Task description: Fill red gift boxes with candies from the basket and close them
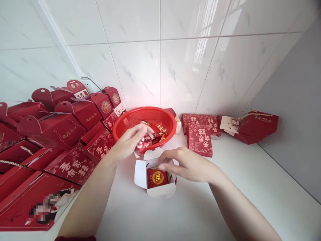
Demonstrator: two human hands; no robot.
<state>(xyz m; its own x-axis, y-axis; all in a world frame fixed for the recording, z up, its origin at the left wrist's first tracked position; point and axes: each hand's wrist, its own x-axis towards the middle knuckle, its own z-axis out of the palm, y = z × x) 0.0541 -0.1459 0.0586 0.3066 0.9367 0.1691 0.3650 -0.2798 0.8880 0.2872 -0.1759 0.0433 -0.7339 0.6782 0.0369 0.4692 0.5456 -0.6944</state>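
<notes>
An open box [161, 191] with white inner flaps stands in the middle of the white table. Inside it lies a red packet [157, 177] with a gold emblem. My left hand [131, 140] is closed on a red-and-white wrapped packet [143, 143], over the near left rim of the red basket [120, 129]. Several wrapped packets lie in that basket. Over the right side of the box, my right hand [184, 164] has curved fingers at its opening, beside the gold-emblem packet; whether the fingertips grip anything is hidden.
Many red gift boxes [75, 165] crowd the left side. Flat red boxes [200, 140] lie behind my right hand. Further right, a red box with a cord handle [259, 125] leans on its side near the grey panel [293, 100]. A tiled wall [185, 73] borders the back.
</notes>
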